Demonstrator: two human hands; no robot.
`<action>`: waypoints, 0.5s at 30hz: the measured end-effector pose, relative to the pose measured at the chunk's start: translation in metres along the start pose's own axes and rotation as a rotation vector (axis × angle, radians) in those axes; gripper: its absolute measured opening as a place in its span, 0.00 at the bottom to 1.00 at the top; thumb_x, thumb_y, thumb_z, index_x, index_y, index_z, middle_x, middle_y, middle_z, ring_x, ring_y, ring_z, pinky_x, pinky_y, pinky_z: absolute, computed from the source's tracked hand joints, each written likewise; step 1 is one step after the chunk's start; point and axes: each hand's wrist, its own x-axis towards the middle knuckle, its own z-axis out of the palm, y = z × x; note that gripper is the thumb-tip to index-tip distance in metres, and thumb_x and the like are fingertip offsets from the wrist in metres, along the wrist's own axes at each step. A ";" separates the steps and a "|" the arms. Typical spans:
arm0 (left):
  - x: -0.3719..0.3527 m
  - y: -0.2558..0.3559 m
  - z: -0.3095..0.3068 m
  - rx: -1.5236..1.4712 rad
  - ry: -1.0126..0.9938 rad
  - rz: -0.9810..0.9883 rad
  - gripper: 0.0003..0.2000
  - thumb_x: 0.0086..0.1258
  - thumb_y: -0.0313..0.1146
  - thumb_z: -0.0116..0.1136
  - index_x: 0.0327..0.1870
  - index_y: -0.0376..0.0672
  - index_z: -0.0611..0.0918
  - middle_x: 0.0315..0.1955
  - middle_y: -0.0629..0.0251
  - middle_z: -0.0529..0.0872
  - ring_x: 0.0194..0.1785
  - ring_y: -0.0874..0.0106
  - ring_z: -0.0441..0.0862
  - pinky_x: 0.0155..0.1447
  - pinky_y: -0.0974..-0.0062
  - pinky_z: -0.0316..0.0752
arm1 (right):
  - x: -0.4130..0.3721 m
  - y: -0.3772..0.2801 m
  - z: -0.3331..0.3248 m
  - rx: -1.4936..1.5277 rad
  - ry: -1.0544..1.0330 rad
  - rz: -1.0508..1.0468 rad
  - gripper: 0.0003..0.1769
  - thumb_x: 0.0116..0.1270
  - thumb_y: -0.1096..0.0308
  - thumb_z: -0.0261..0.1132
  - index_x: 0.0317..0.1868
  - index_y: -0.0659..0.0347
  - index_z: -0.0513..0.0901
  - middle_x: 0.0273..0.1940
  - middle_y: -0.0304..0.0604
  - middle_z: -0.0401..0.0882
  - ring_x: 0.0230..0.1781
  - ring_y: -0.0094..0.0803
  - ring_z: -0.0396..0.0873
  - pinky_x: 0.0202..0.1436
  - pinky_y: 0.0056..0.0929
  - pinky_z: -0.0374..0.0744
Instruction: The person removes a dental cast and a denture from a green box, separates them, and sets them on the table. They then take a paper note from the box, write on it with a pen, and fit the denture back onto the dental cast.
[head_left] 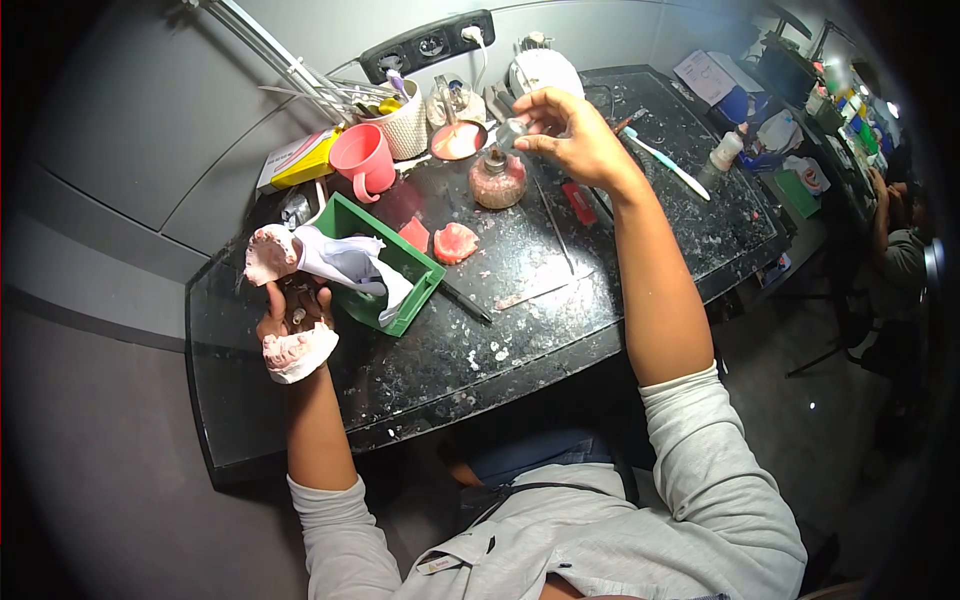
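Observation:
My left hand (272, 322) is at the left end of the bench, with fingers curled around a pair of plaster dental casts. One pinkish-white cast (268, 254) sits above the fingers; the other cast (300, 353) lies nearer my wrist. What joins them, if anything, is hidden. Between thumb and fingers, my right hand (562, 135) pinches a small clear glass cap (512, 132). Just below it stands a round glass spirit lamp (498, 184) with a metal neck. A pink wax piece (456, 243) rests left of the lamp.
A green bin (418, 290) holding crumpled paper (345, 262) stands beside my left hand. Behind are a pink mug (362, 160), a tool cup (405, 125) and a yellow box (300, 160). A toothbrush (668, 163) and a black pen (466, 300) lie around. Another person (905, 245) sits far right.

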 end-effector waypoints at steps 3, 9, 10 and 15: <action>-0.001 0.001 -0.001 -0.009 0.005 -0.009 0.23 0.86 0.44 0.35 0.75 0.43 0.65 0.69 0.60 0.76 0.69 0.64 0.74 0.72 0.56 0.72 | -0.002 -0.007 0.008 0.033 -0.021 -0.029 0.20 0.57 0.77 0.77 0.50 0.65 0.81 0.41 0.34 0.81 0.41 0.20 0.77 0.51 0.22 0.79; -0.002 0.000 0.002 -0.052 0.114 0.003 0.24 0.84 0.45 0.40 0.74 0.42 0.67 0.66 0.58 0.77 0.67 0.60 0.77 0.68 0.52 0.77 | -0.004 -0.014 0.017 -0.105 -0.028 -0.026 0.19 0.55 0.76 0.80 0.45 0.63 0.82 0.38 0.32 0.81 0.38 0.19 0.77 0.46 0.23 0.80; -0.003 -0.001 0.003 -0.088 0.199 0.031 0.25 0.82 0.46 0.45 0.72 0.41 0.68 0.64 0.55 0.79 0.65 0.56 0.79 0.64 0.48 0.81 | -0.004 -0.015 0.018 -0.105 -0.029 -0.026 0.19 0.55 0.76 0.80 0.45 0.63 0.82 0.38 0.32 0.81 0.38 0.19 0.77 0.46 0.23 0.80; -0.003 0.000 0.003 -0.029 0.202 0.039 0.24 0.84 0.45 0.42 0.74 0.42 0.67 0.65 0.57 0.78 0.65 0.60 0.79 0.66 0.54 0.79 | -0.005 -0.012 0.019 -0.165 -0.036 -0.045 0.19 0.54 0.74 0.80 0.46 0.62 0.84 0.37 0.34 0.83 0.36 0.20 0.78 0.43 0.23 0.79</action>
